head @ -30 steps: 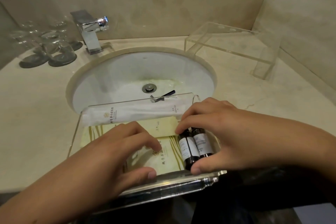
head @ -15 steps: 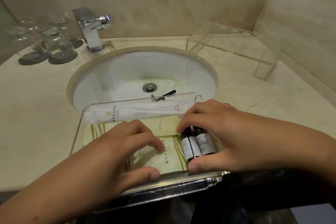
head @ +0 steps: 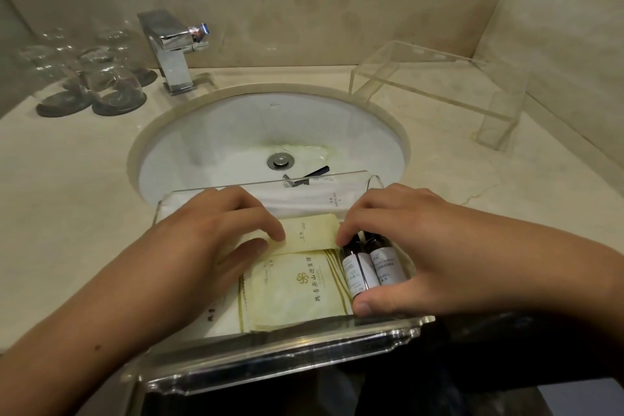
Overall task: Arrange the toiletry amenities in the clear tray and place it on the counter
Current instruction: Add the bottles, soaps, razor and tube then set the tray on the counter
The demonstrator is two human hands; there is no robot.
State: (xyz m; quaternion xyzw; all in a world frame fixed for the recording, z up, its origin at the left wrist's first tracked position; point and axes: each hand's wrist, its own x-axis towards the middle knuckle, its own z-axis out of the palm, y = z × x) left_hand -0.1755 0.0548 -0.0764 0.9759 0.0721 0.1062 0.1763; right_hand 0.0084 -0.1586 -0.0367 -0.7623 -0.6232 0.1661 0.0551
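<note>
Pinches a pale packet [head: 310, 236] with the left hand [head: 202, 240], grips two dark bottles [head: 368, 267] with the right hand [head: 415, 246], both inside the clear tray [head: 280, 361] at the counter's [head: 67, 196] near edge.

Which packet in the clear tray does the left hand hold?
The small pale-yellow packet in the middle; the left hand pinches its end. The white packet lies behind, the logo packet in front.
</note>
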